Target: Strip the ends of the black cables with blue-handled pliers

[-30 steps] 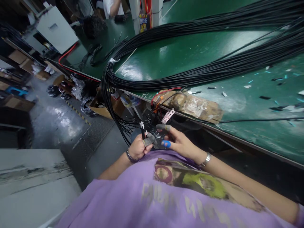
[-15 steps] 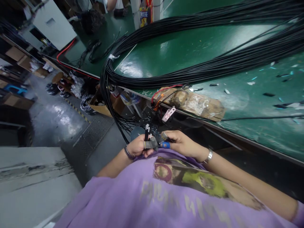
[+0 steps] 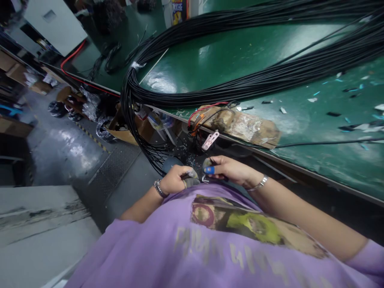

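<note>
Curling into a loose fist just above the purple shirt [image 3: 210,248], the left hand [image 3: 175,179] closes its taped, grey-wrapped fingertips around something small that stays hidden inside the grip. The right hand [image 3: 226,170] meets it fingertip to fingertip, thumb in a blue cot pressed against a grey-wrapped forefinger, pinching a tiny item too small to make out. Both wrists wear metal bands and bend inward. Just beyond the hands, a pale pink perforated bracket [image 3: 210,140] hangs at the near edge of the table [image 3: 240,56], beside red and orange wires and a crinkled brown pad under shiny tape [image 3: 249,128]. A thick bundle of glossy black cables [image 3: 186,96] sweeps across the green top and droops off its left end. The faded shirt lettering is unreadable.
</note>
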`<state>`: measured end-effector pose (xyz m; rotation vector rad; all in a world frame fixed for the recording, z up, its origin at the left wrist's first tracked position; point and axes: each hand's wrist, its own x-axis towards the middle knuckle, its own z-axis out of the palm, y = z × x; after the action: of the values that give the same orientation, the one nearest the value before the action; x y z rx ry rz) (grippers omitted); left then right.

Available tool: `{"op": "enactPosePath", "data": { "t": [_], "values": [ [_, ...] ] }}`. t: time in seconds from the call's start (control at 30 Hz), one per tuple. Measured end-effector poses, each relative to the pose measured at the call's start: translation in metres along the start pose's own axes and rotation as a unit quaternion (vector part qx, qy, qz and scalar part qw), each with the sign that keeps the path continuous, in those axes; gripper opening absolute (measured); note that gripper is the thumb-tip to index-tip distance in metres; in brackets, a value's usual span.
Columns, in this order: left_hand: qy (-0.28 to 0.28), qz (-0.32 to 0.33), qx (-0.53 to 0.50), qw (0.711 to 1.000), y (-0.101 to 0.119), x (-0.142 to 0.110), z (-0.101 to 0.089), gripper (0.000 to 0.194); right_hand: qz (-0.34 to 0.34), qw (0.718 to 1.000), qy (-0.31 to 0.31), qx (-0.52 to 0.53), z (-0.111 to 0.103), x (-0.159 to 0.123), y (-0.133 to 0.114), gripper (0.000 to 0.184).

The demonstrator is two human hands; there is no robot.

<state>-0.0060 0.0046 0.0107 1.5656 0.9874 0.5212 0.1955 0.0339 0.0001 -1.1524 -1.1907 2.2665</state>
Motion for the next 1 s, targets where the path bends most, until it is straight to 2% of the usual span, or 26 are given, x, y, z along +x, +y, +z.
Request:
{"op": "enactPosePath", "data": {
  "t": [0.07,0.1,0.23,0.43,0.5,0.6,0.67,0.73,0.8,0.9,1.0],
  "values": [
    [0.018,0.036,0.043,0.998,-0.001,-0.003,0.0,0.042,-0.018,0.999,0.05,0.005,-0.002,-0.005,0.0,0.04],
    [0.022,0.048,0.061,0.997,-0.002,-0.004,0.0,0.041,-0.017,0.999,0.041,-0.006,-0.002,-0.008,0.0,0.043],
    [0.03,0.063,0.095,0.993,-0.008,-0.005,0.003,0.039,0.012,0.995,-0.06,-0.074,0.004,-0.016,-0.002,0.052],
    [-0.028,0.045,0.028,0.998,-0.008,-0.003,0.002,0.043,0.052,0.994,-0.082,-0.046,0.022,-0.003,-0.002,0.046],
    [-0.029,0.028,0.001,0.999,-0.005,-0.003,-0.002,0.045,0.027,0.998,-0.054,-0.032,0.023,0.002,0.0,0.046],
    [-0.02,0.006,-0.043,0.999,-0.002,-0.004,-0.008,0.045,-0.042,0.995,0.083,-0.018,0.017,0.006,0.002,0.048],
    [0.019,-0.007,-0.084,0.996,-0.003,-0.004,-0.012,0.046,-0.085,0.985,0.153,0.004,0.011,0.006,0.002,0.052],
    [0.081,-0.018,-0.128,0.988,-0.004,-0.001,-0.015,0.047,-0.117,0.982,0.147,0.03,0.006,0.004,-0.002,0.056],
    [0.125,-0.017,-0.165,0.978,-0.005,0.005,-0.017,0.048,-0.134,0.984,0.109,0.05,0.003,0.003,-0.01,0.059],
    [0.132,-0.002,-0.188,0.973,-0.002,0.019,-0.02,0.048,-0.134,0.985,0.084,0.066,0.004,0.005,-0.023,0.058],
    [0.129,0.012,-0.194,0.972,0.001,0.033,-0.021,0.048,-0.152,0.976,0.139,0.069,0.008,0.011,-0.028,0.056]
  ]
}}
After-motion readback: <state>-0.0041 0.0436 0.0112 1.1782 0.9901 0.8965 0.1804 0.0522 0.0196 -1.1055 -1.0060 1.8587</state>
